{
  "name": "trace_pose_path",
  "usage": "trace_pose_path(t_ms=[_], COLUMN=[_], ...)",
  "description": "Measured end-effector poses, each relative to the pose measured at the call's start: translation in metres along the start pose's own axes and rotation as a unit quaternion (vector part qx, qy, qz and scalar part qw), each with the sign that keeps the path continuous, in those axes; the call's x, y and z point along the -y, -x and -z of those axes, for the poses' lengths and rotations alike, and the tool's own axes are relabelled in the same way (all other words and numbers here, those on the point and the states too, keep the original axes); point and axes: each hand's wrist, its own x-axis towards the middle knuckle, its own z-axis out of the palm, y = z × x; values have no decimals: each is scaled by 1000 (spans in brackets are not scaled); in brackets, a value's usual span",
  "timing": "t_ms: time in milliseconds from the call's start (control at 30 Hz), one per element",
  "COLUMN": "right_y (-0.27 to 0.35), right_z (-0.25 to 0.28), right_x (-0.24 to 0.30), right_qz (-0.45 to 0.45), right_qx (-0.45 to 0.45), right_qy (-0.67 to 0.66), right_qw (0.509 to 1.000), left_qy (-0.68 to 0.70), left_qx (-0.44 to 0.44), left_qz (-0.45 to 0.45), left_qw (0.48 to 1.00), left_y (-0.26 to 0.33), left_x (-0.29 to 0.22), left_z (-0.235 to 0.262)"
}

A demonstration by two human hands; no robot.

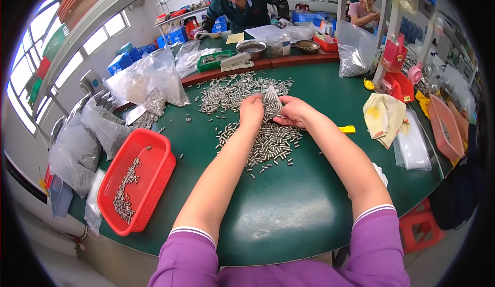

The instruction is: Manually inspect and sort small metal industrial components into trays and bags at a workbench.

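Note:
Both my hands reach to the middle of the table. Between them is a small flat, pale-edged holder [271, 103] full of short metal cylinders; I cannot tell whether it is a tray or a bag. My left hand [251, 112] is closed on its left side. My right hand [293, 111] grips the right side, fingers curled at the lower edge. Just below the hands lies a loose pile of metal cylinders [268, 145]. A wider, looser spread of the same cylinders [221, 93] is behind my left hand.
A red basket [164, 171] with some cylinders stands at left, beside filled plastic bags [77, 148]. Across the green table [289, 209], a co-worker [242, 8] stands behind a green tray [214, 60] and metal bowls. At right are a yellow-handled tool [347, 129], a cloth [384, 117] and clear bags [412, 142].

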Motion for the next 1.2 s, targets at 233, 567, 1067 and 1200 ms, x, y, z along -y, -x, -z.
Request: trace_pose_path(t_ms=[233, 567, 1067, 1200], right_y=[1, 21, 50, 49], right_z=[13, 20, -151, -246], right_x=[-3, -15, 59, 60], right_qz=[1, 7, 66, 53], right_qx=[5, 10, 115, 182], right_qy=[-108, -112, -38, 9], right_qw=[994, 994, 990, 982], left_qy=[38, -181, -171, -154], left_qx=[-45, -86, -228, -249], left_qz=[-24, 4, -26, -25], left_qw=[998, 980, 958, 956], left_y=[-11, 4, 10, 24], left_x=[-1, -17, -93, -82], left_z=[-21, -37, 141, 253])
